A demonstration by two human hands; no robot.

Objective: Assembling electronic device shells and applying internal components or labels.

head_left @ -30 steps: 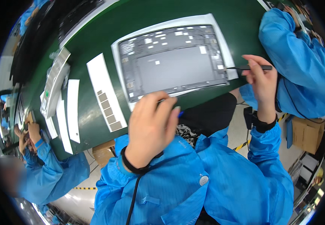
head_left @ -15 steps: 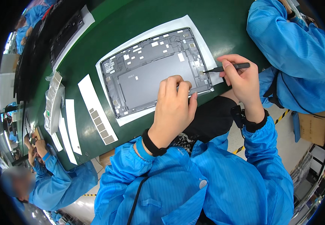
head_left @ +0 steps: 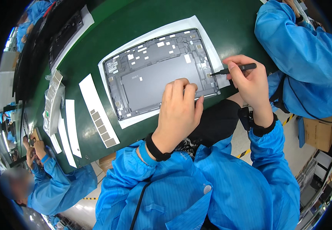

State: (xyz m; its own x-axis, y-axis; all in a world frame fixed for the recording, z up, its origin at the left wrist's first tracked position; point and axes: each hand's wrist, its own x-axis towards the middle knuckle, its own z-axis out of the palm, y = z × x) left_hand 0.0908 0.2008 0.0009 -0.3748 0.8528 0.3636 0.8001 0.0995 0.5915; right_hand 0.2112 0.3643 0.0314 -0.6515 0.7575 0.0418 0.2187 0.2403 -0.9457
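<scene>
A grey tablet back cover lies on a white sheet, its inside upward with several small white and tan pads on it. My left hand is closed at its near edge, fingers bent over the rim and thumb beside it; the fingertips are partly hidden. Pinched in my right hand are black tweezers. Their points touch or hover just over a small tan pad near the cover's right edge; I cannot tell which.
Left of the cover lie a white strip with grey square pads, narrow white strips and a plastic-wrapped stack of pads. Another dark cover lies at the far left. Blue-sleeved people sit right and left.
The view has shifted slightly. My right hand and the tweezers keep nearly the same place over the pad, and my left hand stays at the cover's near edge.
</scene>
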